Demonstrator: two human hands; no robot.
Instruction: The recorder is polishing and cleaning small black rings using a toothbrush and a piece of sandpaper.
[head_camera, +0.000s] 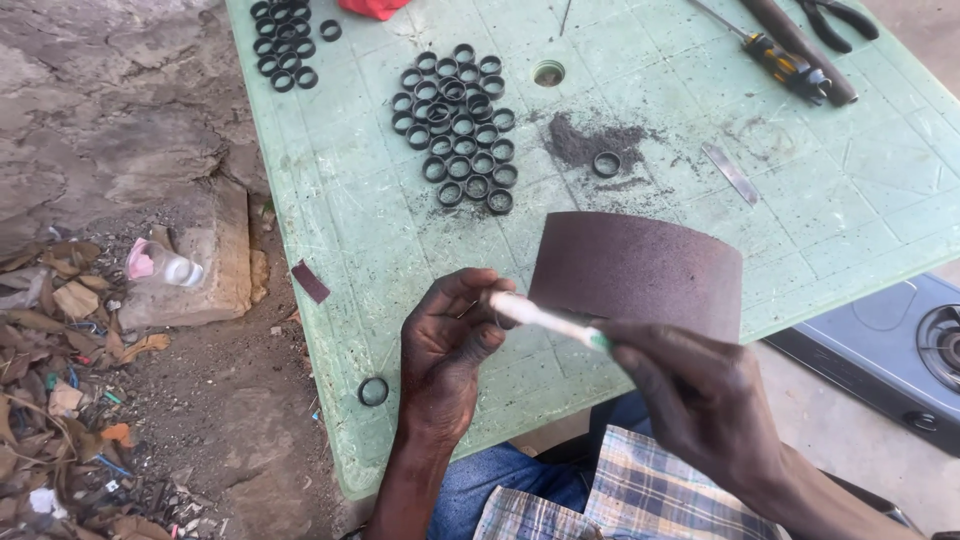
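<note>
**Two hands, one rod, over the green table**

The left hand (447, 345) is curling shut, fingertips pinching the pale tip of a thin white rod (548, 322); whether a ring is sitting between those fingers, I cannot tell. The right hand (700, 395) is gripping the rod's other end, fingers closed around it where a bit of green is showing. The rod is lying nearly level between the two hands, tilted slightly down to the right, just above the near edge of the table (850, 200).

Right behind the rod, a curved brown sandpaper sheet (640, 268) is standing on the table, arching up and touching the right hand's fingers.

Further back, a big cluster of black rings (455, 125) is sitting packed together mid-table, and a second cluster (283, 40) is lying at the far left corner. One lone ring (606, 163) is resting in a patch of dark dust (580, 140), and another ring (373, 391) is lying near the table's front left edge, just beside the left wrist. A screwdriver (775, 55) and pliers (835, 20) are lying at the far right, with a thin metal strip (730, 172) nearby. A small brown scrap (310, 282) is hanging off the left edge.
</note>
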